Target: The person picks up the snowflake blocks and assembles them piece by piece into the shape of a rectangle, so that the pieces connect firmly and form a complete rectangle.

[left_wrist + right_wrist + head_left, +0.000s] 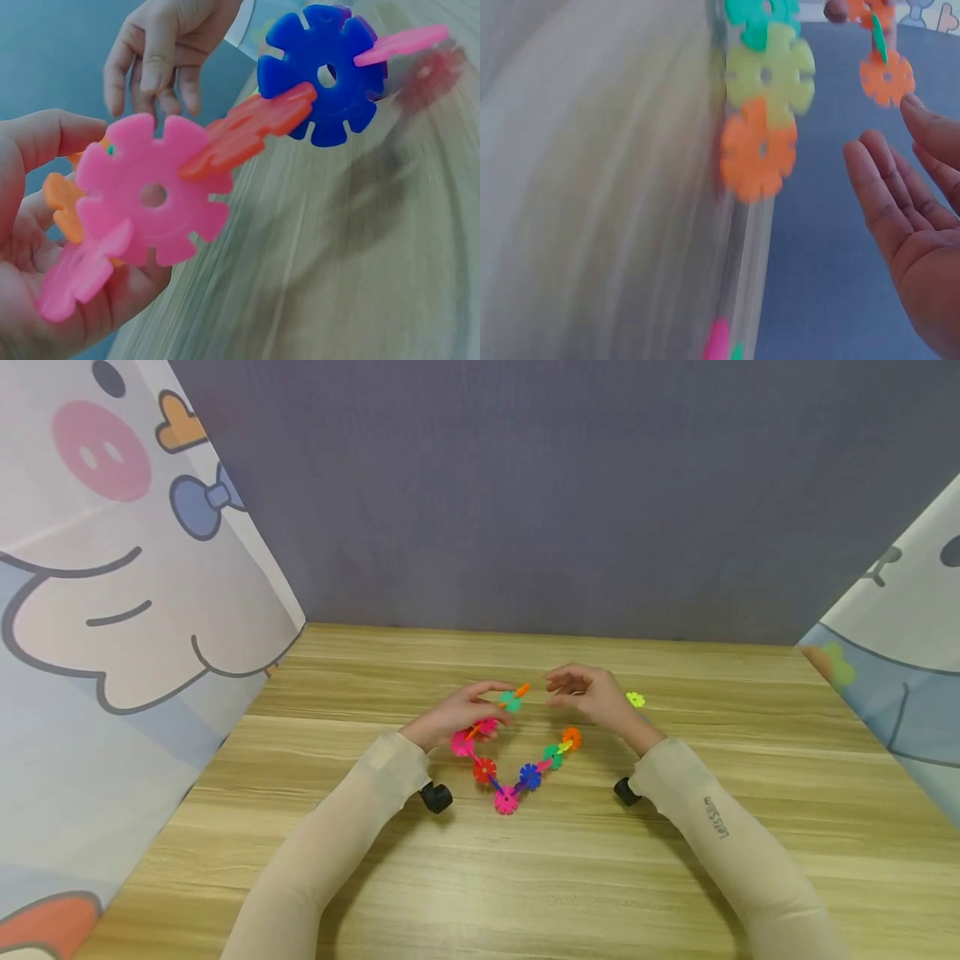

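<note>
A chain of colourful notched plastic discs (506, 800) hangs in a loose V shape in front of me. My left hand (459, 715) pinches it near one end, thumb and fingers around the discs. Past those fingertips, a green disc (511, 701) and an orange disc (523, 690) stick out toward the right. In the left wrist view, a pink disc (154, 195) lies against that hand, slotted to an orange-red one (251, 131). My right hand (588, 692) holds nothing, fingers relaxed, just right of the orange tip. The chain's other end is an orange disc (572, 738) below this hand.
A single yellow-green disc (635, 699) lies on the wooden table (525, 893), beyond the right wrist. A dark grey panel (555, 502) rises behind the table. Printed cartoon sheets (67, 610) flank it on both sides. Each wrist carries a small black camera (436, 797).
</note>
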{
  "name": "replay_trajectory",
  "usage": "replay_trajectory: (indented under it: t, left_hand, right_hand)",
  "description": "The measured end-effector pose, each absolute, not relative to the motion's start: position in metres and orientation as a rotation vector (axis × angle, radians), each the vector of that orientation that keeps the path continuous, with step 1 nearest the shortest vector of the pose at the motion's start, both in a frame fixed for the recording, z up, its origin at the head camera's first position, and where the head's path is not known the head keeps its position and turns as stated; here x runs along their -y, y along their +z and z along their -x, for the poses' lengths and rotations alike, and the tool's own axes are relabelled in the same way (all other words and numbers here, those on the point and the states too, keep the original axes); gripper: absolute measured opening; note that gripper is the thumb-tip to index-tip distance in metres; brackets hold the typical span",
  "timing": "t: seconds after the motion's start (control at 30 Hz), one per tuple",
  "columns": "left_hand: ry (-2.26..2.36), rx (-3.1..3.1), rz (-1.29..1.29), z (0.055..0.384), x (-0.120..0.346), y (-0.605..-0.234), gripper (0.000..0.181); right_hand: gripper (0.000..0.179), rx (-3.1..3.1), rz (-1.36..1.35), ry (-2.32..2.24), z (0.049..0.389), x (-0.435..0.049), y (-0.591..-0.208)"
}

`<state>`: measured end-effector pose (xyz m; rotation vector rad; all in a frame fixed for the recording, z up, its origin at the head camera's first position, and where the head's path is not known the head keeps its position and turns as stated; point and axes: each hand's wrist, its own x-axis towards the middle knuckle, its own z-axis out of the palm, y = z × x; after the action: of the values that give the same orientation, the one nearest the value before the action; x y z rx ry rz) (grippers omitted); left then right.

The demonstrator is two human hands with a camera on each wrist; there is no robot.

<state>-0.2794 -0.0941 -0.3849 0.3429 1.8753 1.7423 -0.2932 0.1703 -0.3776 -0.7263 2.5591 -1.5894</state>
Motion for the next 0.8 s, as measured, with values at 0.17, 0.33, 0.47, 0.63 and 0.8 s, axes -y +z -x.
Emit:
replay_trajectory:
  t: [0.17, 0.33, 0.47, 0.63, 0.8]
  left_hand:
    - [1.827, -1.837, -0.272, 0.28, 0.099, -0.389, 0.049]
    - [1.866, -1.851, -0.202, 0.277, 0.105, -0.392, 0.052]
    - [1.885, -1.86, -0.164, 0.275, 0.108, -0.392, 0.056]
    - [1.887, -1.898, -0.156, 0.272, 0.108, -0.392, 0.055]
    - [1.906, -1.91, -0.15, 0.271, 0.107, -0.392, 0.055]
  right_hand:
    - [0.039, -2.612, 0.621, -1.592, 0.299, -0.191, -0.373]
    - [0.039, -2.691, 0.524, -1.576, 0.305, -0.21, -0.37]
    - [0.042, -2.704, 0.446, -1.559, 0.307, -0.223, -0.37]
    - [0.044, -2.721, 0.379, -1.515, 0.31, -0.233, -0.372]
    - [0.044, -2.743, 0.325, -1.461, 0.316, -0.241, -0.377]
